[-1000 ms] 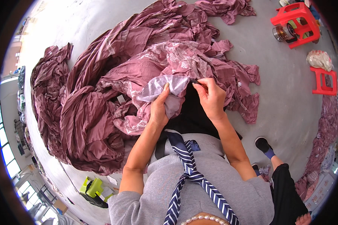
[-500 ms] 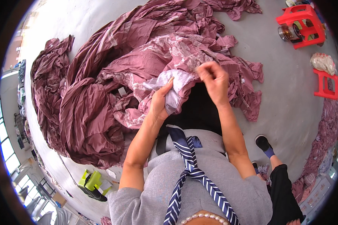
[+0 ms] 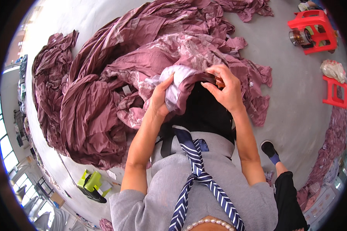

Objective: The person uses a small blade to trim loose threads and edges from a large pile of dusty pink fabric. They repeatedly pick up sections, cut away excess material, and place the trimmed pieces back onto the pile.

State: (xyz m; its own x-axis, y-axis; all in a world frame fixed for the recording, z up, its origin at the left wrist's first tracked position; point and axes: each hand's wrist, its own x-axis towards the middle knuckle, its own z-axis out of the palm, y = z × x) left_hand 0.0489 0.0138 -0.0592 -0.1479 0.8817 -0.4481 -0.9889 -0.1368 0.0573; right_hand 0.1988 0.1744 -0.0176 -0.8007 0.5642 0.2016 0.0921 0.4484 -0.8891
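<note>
Okay, left hand [image 3: 162,95] pinches mauve cloth [image 3: 187,87], pale side showing; right hand [image 3: 226,90] grips a small dark tool [image 3: 209,78] at its edge, mostly finger-hidden, kind unclear to me. Beyond, a mauve pile [image 3: 90,113] covers floor [image 3: 260,44], cropped up top. Far right: red stool [image 3: 324,38].

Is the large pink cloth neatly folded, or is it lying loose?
Loose: the cloth lies in crumpled heaps on the floor, one part held in the left hand.
</note>
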